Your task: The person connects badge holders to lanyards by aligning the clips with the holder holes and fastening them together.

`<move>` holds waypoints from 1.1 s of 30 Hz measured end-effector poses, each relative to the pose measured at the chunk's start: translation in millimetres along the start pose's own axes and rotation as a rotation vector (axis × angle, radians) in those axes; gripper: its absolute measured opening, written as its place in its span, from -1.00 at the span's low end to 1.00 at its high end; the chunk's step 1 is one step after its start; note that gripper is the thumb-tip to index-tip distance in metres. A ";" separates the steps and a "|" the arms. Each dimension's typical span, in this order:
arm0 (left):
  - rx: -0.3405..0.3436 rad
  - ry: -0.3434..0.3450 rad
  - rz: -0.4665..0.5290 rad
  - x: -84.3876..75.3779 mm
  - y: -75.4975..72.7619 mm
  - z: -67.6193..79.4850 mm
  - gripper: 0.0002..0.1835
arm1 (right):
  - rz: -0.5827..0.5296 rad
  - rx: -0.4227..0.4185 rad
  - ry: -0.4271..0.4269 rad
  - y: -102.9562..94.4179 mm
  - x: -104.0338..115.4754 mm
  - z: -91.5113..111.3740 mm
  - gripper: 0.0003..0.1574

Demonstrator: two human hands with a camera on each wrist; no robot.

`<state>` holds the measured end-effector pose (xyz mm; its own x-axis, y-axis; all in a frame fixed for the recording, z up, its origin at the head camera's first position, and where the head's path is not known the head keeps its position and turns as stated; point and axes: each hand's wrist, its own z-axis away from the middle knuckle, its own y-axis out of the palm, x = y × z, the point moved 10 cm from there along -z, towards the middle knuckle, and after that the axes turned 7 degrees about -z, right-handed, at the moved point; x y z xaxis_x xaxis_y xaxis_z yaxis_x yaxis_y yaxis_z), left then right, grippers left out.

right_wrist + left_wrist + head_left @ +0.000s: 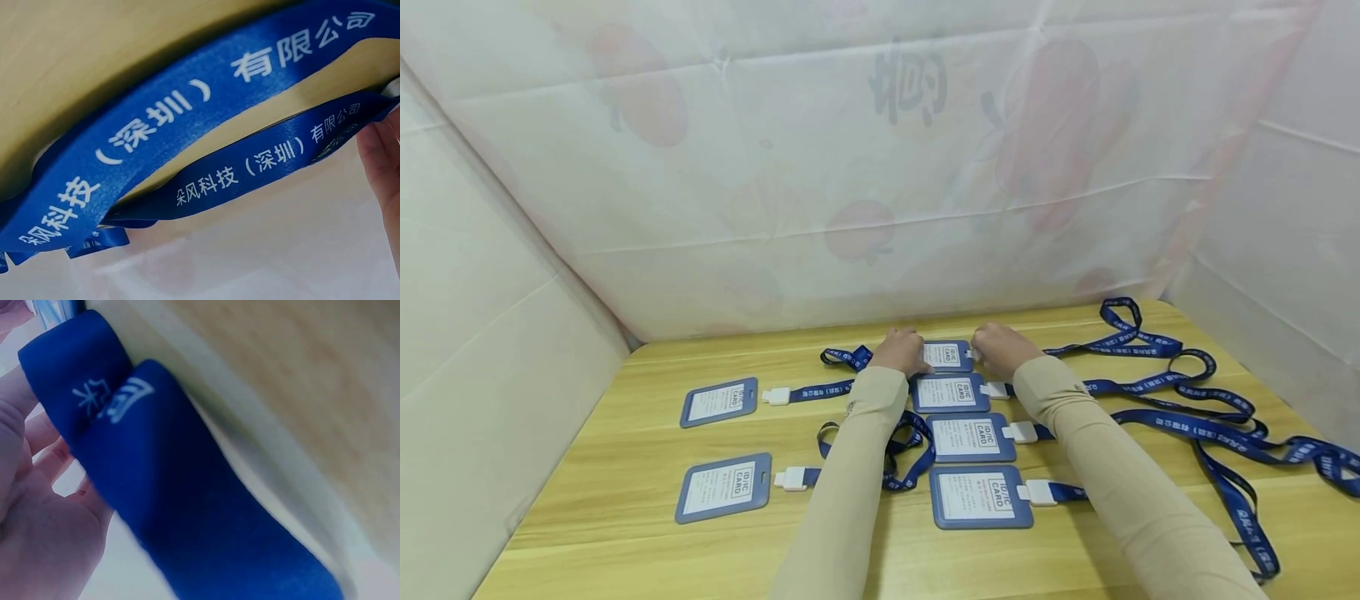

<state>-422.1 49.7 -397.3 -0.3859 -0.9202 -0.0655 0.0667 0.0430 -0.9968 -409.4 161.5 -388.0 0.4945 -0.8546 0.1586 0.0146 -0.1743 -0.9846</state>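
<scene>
At the far end of the right-hand column, a blue ID card holder (pixel 946 356) lies between my two hands. My left hand (pixel 901 352) grips its left end, with the thumb at the card face. My right hand (pixel 1000 348) pinches the white clip (pixel 972 354) at the holder's slot end. From that clip a blue lanyard (pixel 1112 340) runs off to the right. In the left wrist view, a folded blue lanyard (pixel 169 481) covers part of the left hand (pixel 50 544). The right wrist view shows the right hand (pixel 382 162) at the end of a printed lanyard (pixel 269 153).
Nearer in the same column lie several clipped card holders (pixel 972 437), their lanyards (pixel 1195 425) spread rightward. On the left, two card holders (pixel 722 487) lie apart from white clips (pixel 792 477) with bunched lanyards (pixel 910 454). A white curtain (pixel 760 208) stands behind the wooden table (pixel 602 492).
</scene>
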 end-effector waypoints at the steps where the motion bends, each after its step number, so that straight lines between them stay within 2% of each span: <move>1: -0.001 0.000 -0.001 0.1 -0.2 0.0 -0.67 | 0.001 0.000 0.001 0.0 -0.4 0.1 -0.79; 22: -0.008 0.006 0.001 -0.5 -0.5 0.3 -0.65 | 0.016 -0.004 -0.004 -0.9 1.2 0.3 -0.77; 27: -0.008 0.006 0.000 0.2 0.4 0.1 -0.67 | 0.001 -0.007 -0.007 -0.8 1.0 -0.3 -0.78; 33: -0.010 -0.002 0.011 0.9 1.1 -0.4 -0.70 | -0.057 -0.048 -0.017 0.9 -8.1 -1.5 -0.82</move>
<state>-422.7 49.0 -398.4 -0.3830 -0.9205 -0.0768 0.0623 0.0573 -0.9964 -414.7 167.5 -390.1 0.5085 -0.8344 0.2127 0.0014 -0.2462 -0.9692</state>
